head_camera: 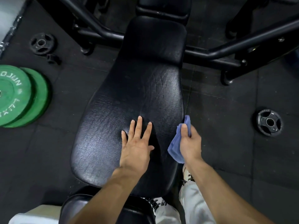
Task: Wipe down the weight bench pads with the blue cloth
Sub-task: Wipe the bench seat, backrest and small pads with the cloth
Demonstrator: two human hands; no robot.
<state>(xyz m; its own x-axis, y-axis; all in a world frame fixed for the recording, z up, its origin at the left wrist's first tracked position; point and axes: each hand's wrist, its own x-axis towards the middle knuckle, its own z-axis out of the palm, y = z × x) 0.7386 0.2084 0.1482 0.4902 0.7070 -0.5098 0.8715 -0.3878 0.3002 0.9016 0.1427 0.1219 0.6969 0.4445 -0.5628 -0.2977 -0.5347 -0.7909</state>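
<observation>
A long black bench pad (129,97) runs from the near centre up toward the rack, with a second pad (161,8) above it and a seat pad (106,210) at the bottom edge. My left hand (137,146) lies flat on the near part of the long pad with its fingers spread. My right hand (191,141) grips a bunched blue cloth (176,146) against the pad's right edge; the cloth hangs down past that edge.
Two green weight plates (19,96) lie stacked on the dark rubber floor at the left. Small black plates lie at upper left (42,43) and at right (269,122). Black rack tubes (226,50) cross behind the bench. My shoe (187,173) stands right of the pad.
</observation>
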